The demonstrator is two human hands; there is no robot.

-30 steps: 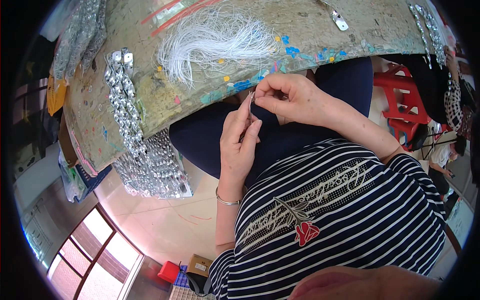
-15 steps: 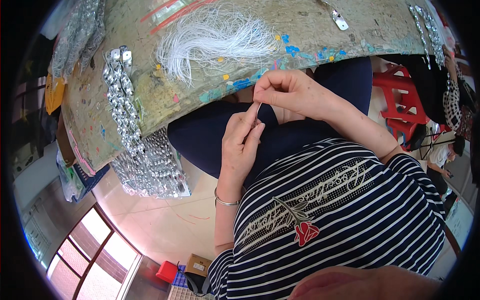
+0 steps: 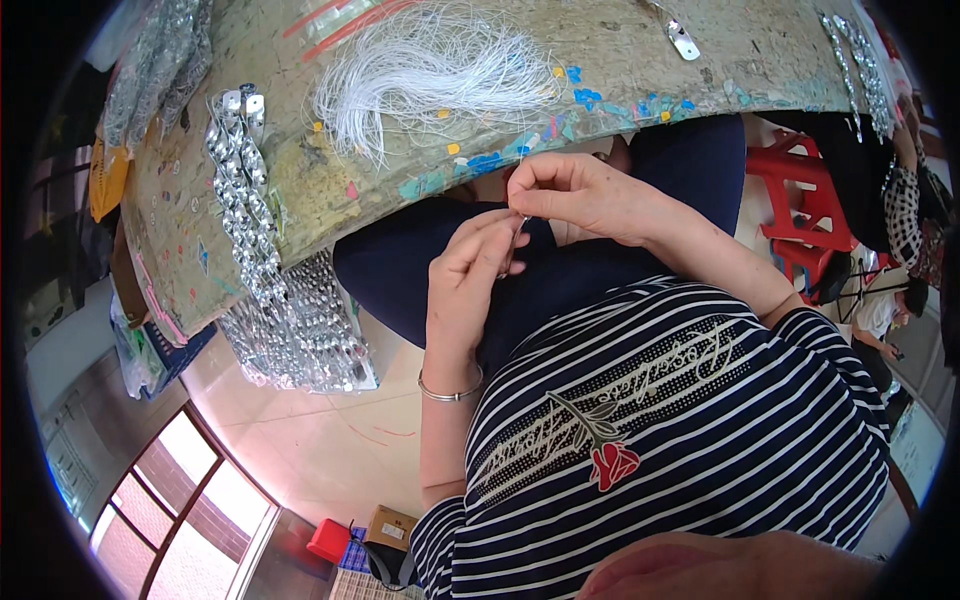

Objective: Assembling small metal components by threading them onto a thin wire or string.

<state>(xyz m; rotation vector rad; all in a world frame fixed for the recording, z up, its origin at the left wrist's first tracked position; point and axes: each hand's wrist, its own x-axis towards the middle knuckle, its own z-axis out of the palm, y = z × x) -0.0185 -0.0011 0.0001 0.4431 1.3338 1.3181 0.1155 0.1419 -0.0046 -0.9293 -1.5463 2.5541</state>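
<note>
Over my lap, just off the table's near edge, my two hands are close together. My left hand [image 3: 468, 275] is closed around a small, narrow shiny piece [image 3: 513, 248], mostly covered by the fingers. Thumb and forefinger of my right hand [image 3: 580, 195] are pinched at the upper end of that piece, on what looks like a thin white string. A loose bundle of white strings [image 3: 400, 95] lies on the table beyond my hands. Strands of silver twisted metallic pieces [image 3: 240, 180] lie at the table's left edge.
The worn table [image 3: 590, 70] bears coloured paint flecks and a silver tag [image 3: 683, 42] at the far right. More silver strands [image 3: 300, 330] hang below its left edge. Red plastic stools [image 3: 800, 190] stand to the right, and people are beyond them. Boxes [image 3: 392, 527] sit on the floor.
My left hand has turned and shifted slightly left, its fingers curling more over the shiny piece. My right hand has moved slightly downward, still pinching.
</note>
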